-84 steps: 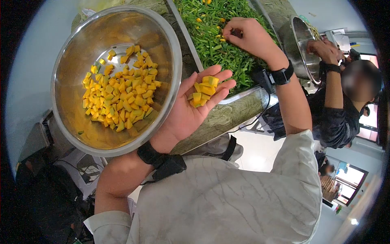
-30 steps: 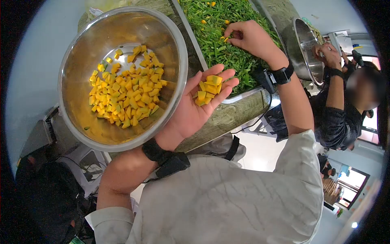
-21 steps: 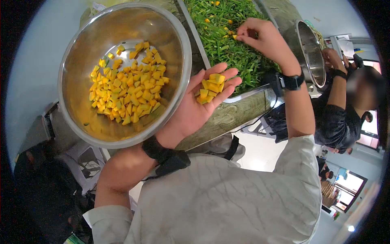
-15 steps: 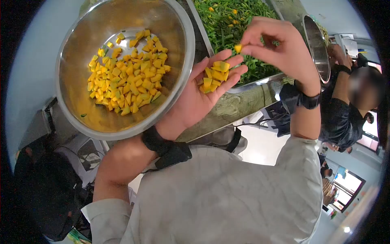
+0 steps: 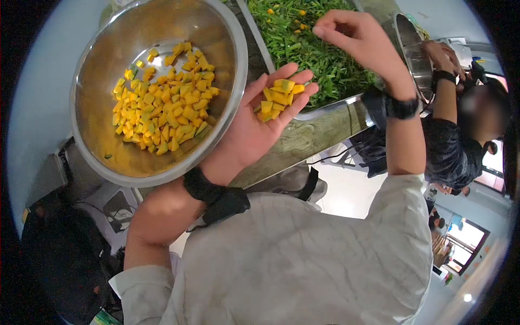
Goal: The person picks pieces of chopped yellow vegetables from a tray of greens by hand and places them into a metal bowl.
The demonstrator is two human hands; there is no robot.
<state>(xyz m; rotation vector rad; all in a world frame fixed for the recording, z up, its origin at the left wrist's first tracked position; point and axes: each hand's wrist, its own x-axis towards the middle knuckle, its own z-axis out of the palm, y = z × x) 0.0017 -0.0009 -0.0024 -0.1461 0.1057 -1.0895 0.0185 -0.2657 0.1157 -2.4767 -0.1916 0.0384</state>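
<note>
The yellow cubes (image 5: 277, 98) we are gathering lie in a small heap on the fingers of our left hand (image 5: 254, 132), which is held palm up and cupped open, just beside the rim of the steel bowl (image 5: 227, 116). They look like diced squash, some with a strip of green skin. We judge them light, firm and a little moist, so they are likely to slide or roll off a flat palm; a shallow cup of the fingers suits them better than a squeeze. Each loose piece is best taken between thumb and fingertip at 2 opposite cut faces, with gentle pressure, since hard pinching could bruise the flesh.

Our right hand (image 5: 355, 38) hangs over the tray of chopped greens (image 5: 325, 59), fingers curled toward the thumb; we cannot tell whether a cube sits between them. A few more yellow bits (image 5: 269, 11) show among the green stalks.

The bowl holds a far larger pile of diced pieces (image 5: 160, 100), spread over its bottom. Bowl and tray both rest on the desk (image 5: 309, 138). To the right, another person's hand (image 5: 440, 54) reaches into a second steel bowl (image 5: 409, 46).
</note>
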